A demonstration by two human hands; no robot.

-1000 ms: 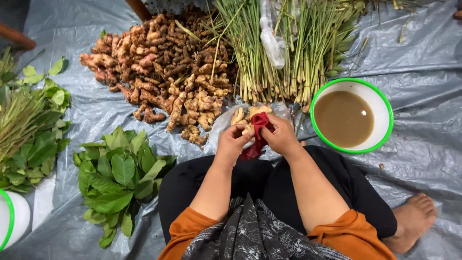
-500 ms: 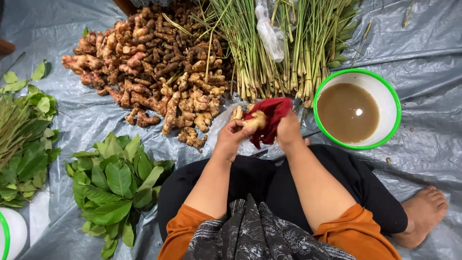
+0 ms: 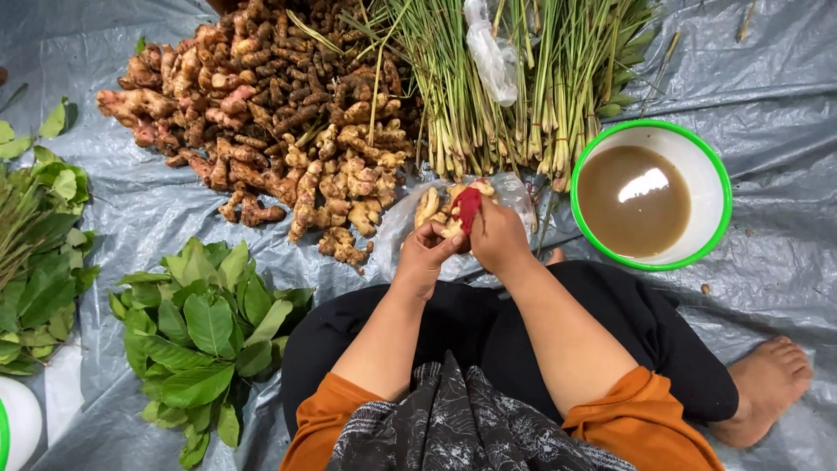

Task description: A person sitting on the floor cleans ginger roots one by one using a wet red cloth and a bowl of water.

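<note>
My left hand (image 3: 425, 258) grips a pale ginger root (image 3: 448, 228) over a clear plastic bag (image 3: 399, 228) that lies in front of my lap. My right hand (image 3: 498, 235) presses a red cloth (image 3: 466, 206) against that root. Another light ginger piece (image 3: 426, 206) rests on the bag just left of the cloth. Both hands touch each other around the root.
A big heap of ginger and turmeric roots (image 3: 261, 113) lies ahead, with lemongrass bundles (image 3: 514, 87) to its right. A white bowl with a green rim (image 3: 693, 161) holds brown water. Green leaves (image 3: 205, 327) and more greens (image 3: 39, 240) lie at left on the grey tarp (image 3: 776, 96).
The red cloth, spread wide half a second ago, is now bunched small against the root. My hands stay together by the bag; the camera view has shifted slightly.
</note>
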